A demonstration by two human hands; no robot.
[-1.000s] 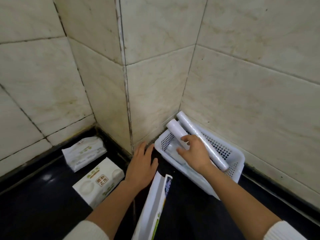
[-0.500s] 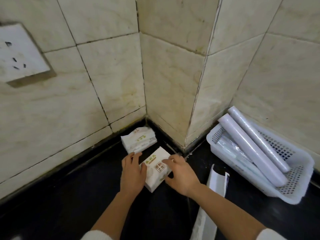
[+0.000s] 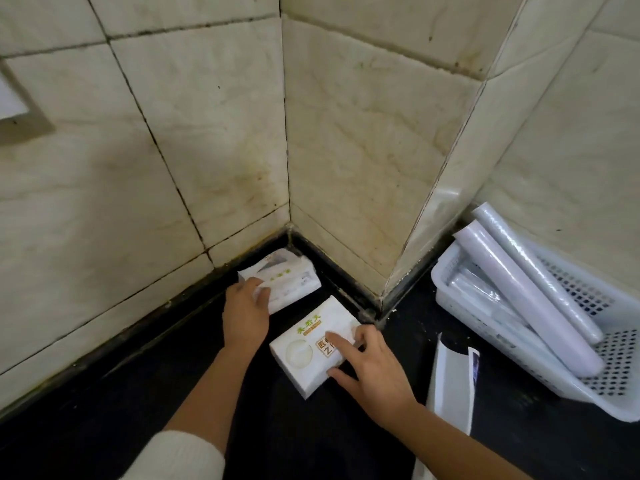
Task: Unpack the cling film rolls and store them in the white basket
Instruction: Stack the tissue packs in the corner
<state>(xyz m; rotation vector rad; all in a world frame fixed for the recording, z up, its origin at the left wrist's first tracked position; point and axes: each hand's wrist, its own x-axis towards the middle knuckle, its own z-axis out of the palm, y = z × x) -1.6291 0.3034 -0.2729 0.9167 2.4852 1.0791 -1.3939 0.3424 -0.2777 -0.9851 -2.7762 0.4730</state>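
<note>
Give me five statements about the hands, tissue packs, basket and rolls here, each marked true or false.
1. The left hand rests on the far white tissue pack near the wall corner. True.
2. The right hand is inside the white plastic basket. False: it touches the nearer white tissue pack.
3. Cling film rolls lie in the white plastic basket. True.
4. The basket stands left of both tissue packs. False: it stands to their right.
5. An opened white carton lies on the black counter. True.
</note>
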